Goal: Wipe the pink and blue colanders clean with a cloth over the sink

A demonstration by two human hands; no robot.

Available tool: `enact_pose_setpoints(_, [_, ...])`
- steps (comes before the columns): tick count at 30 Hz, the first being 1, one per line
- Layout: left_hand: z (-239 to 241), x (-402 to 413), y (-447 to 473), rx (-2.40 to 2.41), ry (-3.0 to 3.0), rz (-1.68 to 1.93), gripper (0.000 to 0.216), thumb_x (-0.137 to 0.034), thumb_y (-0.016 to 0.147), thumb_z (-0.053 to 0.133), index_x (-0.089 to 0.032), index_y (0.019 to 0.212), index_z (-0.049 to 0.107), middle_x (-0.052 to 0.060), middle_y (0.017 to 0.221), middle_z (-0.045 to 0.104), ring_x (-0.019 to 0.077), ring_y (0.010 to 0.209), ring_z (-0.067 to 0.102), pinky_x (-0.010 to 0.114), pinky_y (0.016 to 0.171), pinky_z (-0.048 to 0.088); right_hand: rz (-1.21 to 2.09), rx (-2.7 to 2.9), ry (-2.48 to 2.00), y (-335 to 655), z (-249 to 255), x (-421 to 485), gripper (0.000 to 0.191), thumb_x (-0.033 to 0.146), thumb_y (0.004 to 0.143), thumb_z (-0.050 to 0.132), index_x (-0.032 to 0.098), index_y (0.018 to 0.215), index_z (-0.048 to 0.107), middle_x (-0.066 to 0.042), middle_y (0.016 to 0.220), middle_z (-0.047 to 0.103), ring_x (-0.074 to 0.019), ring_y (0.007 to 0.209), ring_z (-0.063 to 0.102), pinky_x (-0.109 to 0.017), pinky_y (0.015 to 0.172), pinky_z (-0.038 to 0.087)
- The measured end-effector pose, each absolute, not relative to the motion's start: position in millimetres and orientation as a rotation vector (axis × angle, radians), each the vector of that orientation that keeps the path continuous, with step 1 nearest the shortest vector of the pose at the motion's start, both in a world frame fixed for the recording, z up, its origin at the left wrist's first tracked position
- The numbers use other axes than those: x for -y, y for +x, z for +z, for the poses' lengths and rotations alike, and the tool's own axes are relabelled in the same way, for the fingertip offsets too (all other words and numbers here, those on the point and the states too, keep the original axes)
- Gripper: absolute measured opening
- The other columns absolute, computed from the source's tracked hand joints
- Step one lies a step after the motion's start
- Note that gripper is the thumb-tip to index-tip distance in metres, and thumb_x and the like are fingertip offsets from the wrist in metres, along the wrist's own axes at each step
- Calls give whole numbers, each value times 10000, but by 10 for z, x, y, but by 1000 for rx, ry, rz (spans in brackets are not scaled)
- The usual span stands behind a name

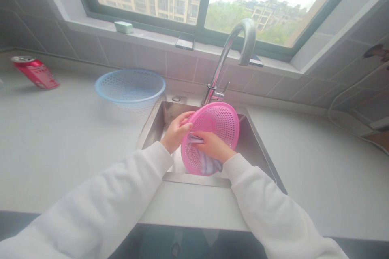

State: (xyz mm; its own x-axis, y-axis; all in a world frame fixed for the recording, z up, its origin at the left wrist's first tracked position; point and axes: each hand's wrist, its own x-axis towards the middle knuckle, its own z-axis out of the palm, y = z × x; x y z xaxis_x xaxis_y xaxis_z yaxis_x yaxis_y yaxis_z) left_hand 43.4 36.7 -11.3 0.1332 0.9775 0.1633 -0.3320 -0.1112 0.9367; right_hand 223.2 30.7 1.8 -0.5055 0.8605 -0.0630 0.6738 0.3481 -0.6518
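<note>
A pink colander (225, 129) with rows of holes is tilted over the sink (261, 158), its inside facing me. My left hand (176, 132) grips its left rim, thumb on the inner side and fingers toward the back. Inside the bowl, my right hand (212, 145) is closed on a greyish-white cloth (209, 165), which bunches at the fingertips and hangs below the palm. The cloth lies against the colander's inner wall. Part of the colander's bottom is hidden behind my right hand and the cloth.
Behind the sink rises a chrome faucet (226, 52), its spout curving above the colander. A light blue basket (130, 85) stands on the counter (75, 141) left of the sink. Farther left is a red can (36, 73). A pale green block (124, 27) rests on the windowsill.
</note>
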Motion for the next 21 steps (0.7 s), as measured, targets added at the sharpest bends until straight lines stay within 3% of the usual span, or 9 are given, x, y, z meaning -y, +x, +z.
enact_pose_setpoints(4, [-78, -386, 370, -787, 1136, 1372, 617, -425, 722, 758, -157, 1258, 615, 108, 1086, 760, 249, 962, 714, 402, 896, 543, 882, 2444, -1563, 2363, -72, -395, 269, 233, 852, 653, 253, 1085, 788, -84, 1145, 779, -314, 1044, 699, -419, 908, 493])
enact_pose_setpoints(8, [-35, -375, 365, -715, 1152, 1396, 602, -422, 712, 773, -167, 1236, 621, 104, 1106, 753, 241, 991, 703, 384, 899, 538, 562, 2111, -1847, 2551, -104, -556, 355, 343, 928, 589, 234, 1229, 743, -126, 1276, 732, -361, 1167, 665, -477, 983, 480])
enact_pose_setpoints(12, [-28, -326, 436, -695, 1152, 1326, 577, -412, 705, 762, -166, 1213, 644, 97, 1083, 755, 238, 948, 701, 370, 856, 539, 407, 1888, -1560, 2525, -47, -567, 385, 373, 960, 553, 225, 1284, 698, -97, 1282, 729, -305, 1178, 664, -454, 1025, 486])
enact_pose_setpoints(16, [-58, -303, 487, -727, 1141, 1379, 591, -417, 690, 749, -157, 1209, 642, 98, 1108, 747, 239, 950, 697, 367, 866, 537, 563, 2073, -1285, 2304, 15, -406, 343, 299, 922, 611, 246, 1244, 718, -55, 1235, 752, -247, 1133, 688, -407, 1017, 506])
enact_pose_setpoints(21, [-102, -350, 431, -821, 1099, 1452, 565, -458, 745, 714, -147, 1209, 635, 93, 1049, 752, 239, 911, 710, 375, 852, 548, 709, 2349, -1454, 2228, 22, -304, 333, 245, 875, 642, 284, 1185, 756, -36, 1150, 784, -260, 1028, 729, -390, 897, 547])
